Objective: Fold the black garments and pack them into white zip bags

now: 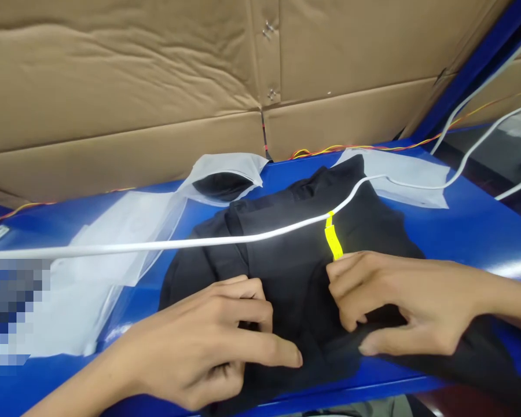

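A black garment (282,272) lies in folds on the blue work surface. My left hand (212,341) rests on its near left part, index finger stretched out, the other fingers bent and thumb tucked under; no cloth shows in its grasp. On the right, my right hand (399,304) has bent fingers and thumb closing about a fold of the same garment; the gap between the tips is small. Over the cloth runs a white cable (260,236), and a bright yellow tag (333,242) hangs from it, its lower end touching my right hand's knuckles.
Translucent plastic bags lie on the left (117,231) and behind the garment (412,176); one bag (228,164) has a black item inside. Brown cardboard (156,69) forms the back wall. Twisted red and yellow wires (330,149) run along its foot. More white cables (481,142) rise at right.
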`<move>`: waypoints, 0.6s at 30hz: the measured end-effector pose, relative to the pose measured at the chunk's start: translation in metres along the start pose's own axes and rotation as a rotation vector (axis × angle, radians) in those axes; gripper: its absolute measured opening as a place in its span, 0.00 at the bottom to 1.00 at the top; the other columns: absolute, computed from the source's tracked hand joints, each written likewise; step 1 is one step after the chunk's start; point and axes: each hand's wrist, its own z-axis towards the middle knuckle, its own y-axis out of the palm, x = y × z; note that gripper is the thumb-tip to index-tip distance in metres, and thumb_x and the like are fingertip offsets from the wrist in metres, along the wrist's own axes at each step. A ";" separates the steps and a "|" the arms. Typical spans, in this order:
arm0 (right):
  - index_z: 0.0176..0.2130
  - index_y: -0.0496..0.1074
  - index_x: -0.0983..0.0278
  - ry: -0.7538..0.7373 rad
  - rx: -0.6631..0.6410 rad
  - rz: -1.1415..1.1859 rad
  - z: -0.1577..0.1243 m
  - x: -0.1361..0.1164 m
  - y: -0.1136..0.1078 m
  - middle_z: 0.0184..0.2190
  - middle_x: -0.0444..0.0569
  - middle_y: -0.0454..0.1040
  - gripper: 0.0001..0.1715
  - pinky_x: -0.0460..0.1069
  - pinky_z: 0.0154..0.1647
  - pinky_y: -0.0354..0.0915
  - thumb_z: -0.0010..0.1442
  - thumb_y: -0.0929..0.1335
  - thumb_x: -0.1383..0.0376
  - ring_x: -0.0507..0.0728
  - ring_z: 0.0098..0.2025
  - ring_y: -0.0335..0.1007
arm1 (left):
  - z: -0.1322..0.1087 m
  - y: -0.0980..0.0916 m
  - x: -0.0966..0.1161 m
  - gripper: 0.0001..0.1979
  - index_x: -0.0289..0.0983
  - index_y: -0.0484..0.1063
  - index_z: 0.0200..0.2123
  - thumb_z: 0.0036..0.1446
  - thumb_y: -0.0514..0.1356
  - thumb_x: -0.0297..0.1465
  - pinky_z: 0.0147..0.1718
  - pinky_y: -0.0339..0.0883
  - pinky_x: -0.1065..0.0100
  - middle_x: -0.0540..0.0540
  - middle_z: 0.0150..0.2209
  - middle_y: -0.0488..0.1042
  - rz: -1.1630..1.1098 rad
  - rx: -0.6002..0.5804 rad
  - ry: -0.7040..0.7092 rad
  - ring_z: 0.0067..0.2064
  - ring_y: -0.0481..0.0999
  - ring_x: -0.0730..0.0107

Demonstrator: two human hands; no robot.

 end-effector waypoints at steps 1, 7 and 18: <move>0.30 0.70 0.63 -0.006 -0.001 0.059 0.001 0.003 -0.002 0.25 0.41 0.68 0.16 0.49 0.38 0.59 0.69 0.71 0.60 0.51 0.29 0.63 | 0.000 0.000 -0.001 0.30 0.43 0.72 0.56 0.51 0.54 0.20 0.38 0.65 0.61 0.47 0.36 0.77 -0.005 -0.008 -0.004 0.35 0.71 0.62; 0.31 0.77 0.65 -0.007 0.044 0.304 0.003 0.012 -0.008 0.24 0.43 0.72 0.21 0.48 0.37 0.61 0.67 0.76 0.52 0.50 0.28 0.67 | -0.002 0.001 -0.007 0.31 0.45 0.69 0.59 0.56 0.52 0.16 0.41 0.66 0.63 0.49 0.37 0.81 -0.153 0.063 -0.011 0.34 0.73 0.66; 0.33 0.74 0.64 0.206 -0.015 0.215 -0.002 0.002 -0.024 0.28 0.43 0.74 0.20 0.46 0.36 0.62 0.74 0.69 0.55 0.50 0.30 0.66 | -0.006 -0.006 0.001 0.08 0.41 0.72 0.32 0.62 0.66 0.35 0.43 0.70 0.65 0.49 0.31 0.74 -0.181 0.089 -0.147 0.34 0.75 0.65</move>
